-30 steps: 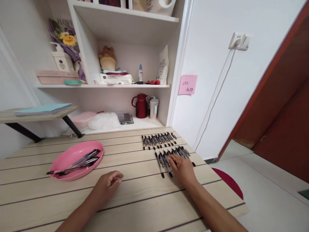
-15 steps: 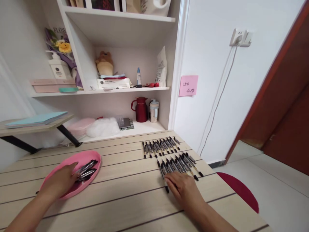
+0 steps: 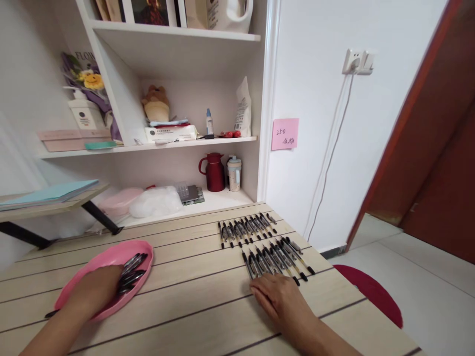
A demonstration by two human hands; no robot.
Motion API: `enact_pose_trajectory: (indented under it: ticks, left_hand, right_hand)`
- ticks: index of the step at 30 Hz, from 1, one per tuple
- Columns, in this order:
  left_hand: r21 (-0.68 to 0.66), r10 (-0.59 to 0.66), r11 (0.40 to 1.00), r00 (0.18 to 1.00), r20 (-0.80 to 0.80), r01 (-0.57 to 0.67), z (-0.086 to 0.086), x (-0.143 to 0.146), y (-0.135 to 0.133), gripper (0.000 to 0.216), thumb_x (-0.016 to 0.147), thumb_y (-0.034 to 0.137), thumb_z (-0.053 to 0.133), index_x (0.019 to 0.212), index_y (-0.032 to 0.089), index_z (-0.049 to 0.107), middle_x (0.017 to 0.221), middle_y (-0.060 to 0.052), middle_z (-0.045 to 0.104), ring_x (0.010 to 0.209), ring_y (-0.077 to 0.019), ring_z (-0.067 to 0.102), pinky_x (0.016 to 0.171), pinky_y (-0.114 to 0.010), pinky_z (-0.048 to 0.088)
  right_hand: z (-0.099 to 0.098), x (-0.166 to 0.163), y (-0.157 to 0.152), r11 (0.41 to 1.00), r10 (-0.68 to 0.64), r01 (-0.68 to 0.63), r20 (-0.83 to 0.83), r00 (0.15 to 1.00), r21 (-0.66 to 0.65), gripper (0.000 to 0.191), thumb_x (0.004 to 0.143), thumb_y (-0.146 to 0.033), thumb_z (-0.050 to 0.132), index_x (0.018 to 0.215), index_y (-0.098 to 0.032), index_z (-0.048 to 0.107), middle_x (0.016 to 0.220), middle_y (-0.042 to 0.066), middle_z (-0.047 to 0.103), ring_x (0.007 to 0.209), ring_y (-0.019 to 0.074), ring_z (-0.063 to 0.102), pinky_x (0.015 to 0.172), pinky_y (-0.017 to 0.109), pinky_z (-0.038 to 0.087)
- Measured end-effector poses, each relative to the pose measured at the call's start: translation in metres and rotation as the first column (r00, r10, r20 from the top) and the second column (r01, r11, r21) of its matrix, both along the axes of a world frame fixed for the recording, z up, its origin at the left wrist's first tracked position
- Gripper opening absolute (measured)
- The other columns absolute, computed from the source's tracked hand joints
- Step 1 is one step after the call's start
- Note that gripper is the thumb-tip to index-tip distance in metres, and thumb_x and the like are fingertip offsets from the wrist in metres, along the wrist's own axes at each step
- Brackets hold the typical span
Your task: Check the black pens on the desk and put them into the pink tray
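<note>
My left hand point(image 3: 92, 294) reaches into a pink oval tray point(image 3: 145, 256) at the left of the wooden table point(image 3: 193, 296). It lies on the several black pens point(image 3: 131, 269) heaped there, and its fingers are hidden under the back of the hand. My right hand point(image 3: 279, 297) lies flat on the table with fingers stretched out. Its fingertips are at the near ends of the front row of black pens point(image 3: 276, 257). A second row of pens point(image 3: 245, 228) lies side by side just behind it.
White shelves behind the table hold a red jug point(image 3: 212, 172), a lidded cup point(image 3: 234, 173), bags and boxes. A raised board with a blue folder point(image 3: 48, 192) juts in at left. To the right are a pink note point(image 3: 284, 134), a wall socket point(image 3: 356, 62), a brown door point(image 3: 438, 173) and a red mat point(image 3: 371, 291).
My left hand has gone from the table's middle into the pink tray and onto the pens. My right hand has slid back from the front row to its near ends.
</note>
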State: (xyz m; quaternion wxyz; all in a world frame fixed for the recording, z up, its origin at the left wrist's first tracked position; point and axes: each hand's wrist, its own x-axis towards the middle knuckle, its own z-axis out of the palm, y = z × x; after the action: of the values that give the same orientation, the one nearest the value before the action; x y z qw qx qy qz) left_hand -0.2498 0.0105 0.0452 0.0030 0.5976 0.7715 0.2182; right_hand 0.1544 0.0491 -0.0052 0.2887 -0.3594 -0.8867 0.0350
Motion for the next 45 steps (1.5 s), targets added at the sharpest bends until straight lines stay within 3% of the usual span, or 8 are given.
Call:
enact_pose_trajectory:
  ticks: [6, 10, 12, 15, 20, 30, 37, 45]
  left_hand:
    - [-0.161, -0.025, 0.987, 0.950, -0.312, -0.027, 0.028, 0.012, -0.005, 0.012, 0.062, 0.018, 0.046, 0.057, 0.019, 0.056, 0.056, -0.003, 0.060, 0.052, -0.0180, 0.052, 0.052, -0.025, 0.030]
    - [-0.081, -0.015, 0.996, 0.961, 0.276, 0.039, 0.042, 0.052, -0.011, 0.011, 0.068, 0.028, 0.048, 0.073, 0.019, 0.051, 0.054, 0.004, 0.051, 0.047, -0.0114, 0.048, 0.046, -0.020, 0.029]
    - [-0.071, -0.052, 0.988, 0.734, 0.677, 0.135, 0.039, 0.084, -0.013, 0.020, 0.067, 0.029, 0.053, 0.084, 0.019, 0.047, 0.060, 0.006, 0.050, 0.047, -0.0086, 0.048, 0.045, -0.019, 0.032]
    - [-0.029, -0.072, 0.963, 0.360, 0.930, 0.269, 0.025, 0.135, -0.012, 0.024, 0.065, 0.027, 0.058, 0.083, 0.019, 0.043, 0.055, 0.008, 0.045, 0.041, -0.0046, 0.042, 0.040, -0.015, 0.029]
    - [0.069, -0.095, 0.931, 0.056, 0.994, 0.360, -0.011, 0.197, 0.001, 0.025, 0.062, 0.021, 0.062, 0.077, 0.018, 0.042, 0.054, 0.008, 0.046, 0.040, -0.0031, 0.040, 0.037, -0.014, 0.027]
    - [0.103, -0.087, 0.890, -0.056, 0.995, 0.445, -0.045, 0.208, 0.002, 0.017, 0.069, 0.030, 0.059, 0.070, 0.013, 0.057, 0.048, 0.004, 0.048, 0.032, -0.0017, 0.031, 0.032, -0.015, 0.018]
    - [0.093, -0.003, 0.862, -0.177, 0.984, 0.498, -0.048, 0.208, 0.002, 0.028, 0.070, 0.029, 0.059, 0.094, 0.015, 0.058, 0.063, 0.001, 0.058, 0.031, -0.0011, 0.033, 0.029, -0.015, 0.017]
    - [0.034, 0.047, 0.928, -0.206, 0.978, 0.372, -0.044, 0.207, 0.002, 0.029, 0.067, 0.024, 0.061, 0.094, 0.018, 0.055, 0.061, 0.004, 0.054, 0.037, -0.0019, 0.039, 0.032, -0.013, 0.024]
  right_hand:
    - [-0.005, 0.002, 0.002, 1.000, -0.002, 0.001, -0.019, 1.000, -0.021, 0.027, 0.086, -0.023, 0.034, 0.083, -0.022, 0.061, 0.070, 0.004, 0.062, 0.067, 0.0146, 0.055, 0.061, 0.025, 0.034]
    - [-0.003, 0.002, 0.005, 0.997, -0.063, 0.059, -0.069, 0.996, -0.055, 0.027, 0.086, -0.025, 0.035, 0.080, -0.021, 0.061, 0.071, 0.004, 0.061, 0.067, 0.0148, 0.055, 0.062, 0.026, 0.035]
    - [0.006, -0.002, 0.007, 0.990, -0.104, 0.091, -0.118, 0.988, -0.111, 0.028, 0.085, -0.026, 0.035, 0.079, -0.021, 0.062, 0.073, 0.004, 0.061, 0.069, 0.0153, 0.055, 0.062, 0.026, 0.036]
    - [0.026, -0.018, 0.009, 0.953, -0.091, 0.007, -0.266, 0.960, -0.303, 0.024, 0.083, -0.031, 0.039, 0.078, -0.020, 0.060, 0.075, 0.004, 0.061, 0.071, 0.0155, 0.055, 0.062, 0.026, 0.038]
    - [0.037, -0.059, 0.014, 0.601, -0.208, -0.392, -0.610, 0.765, -0.697, 0.030, 0.075, -0.047, 0.048, 0.075, -0.017, 0.050, 0.061, -0.002, 0.055, 0.048, 0.0094, 0.050, 0.043, 0.020, 0.035]
    - [0.001, -0.075, 0.022, 0.517, -0.361, -0.512, -0.718, 0.596, -0.685, 0.035, 0.068, -0.048, 0.056, 0.060, -0.016, 0.045, 0.042, -0.006, 0.043, 0.037, 0.0045, 0.031, 0.039, 0.018, 0.022]
    - [0.012, -0.052, 0.047, 0.617, -0.495, -0.444, -0.758, 0.424, -0.650, 0.036, 0.070, -0.044, 0.056, 0.089, -0.014, 0.054, 0.052, -0.005, 0.047, 0.043, 0.0062, 0.040, 0.041, 0.018, 0.027]
    - [0.018, -0.031, 0.061, 0.654, -0.392, -0.204, -0.557, 0.732, -0.728, 0.042, 0.070, -0.034, 0.052, 0.109, -0.017, 0.052, 0.056, -0.005, 0.053, 0.044, 0.0090, 0.047, 0.045, 0.022, 0.036]
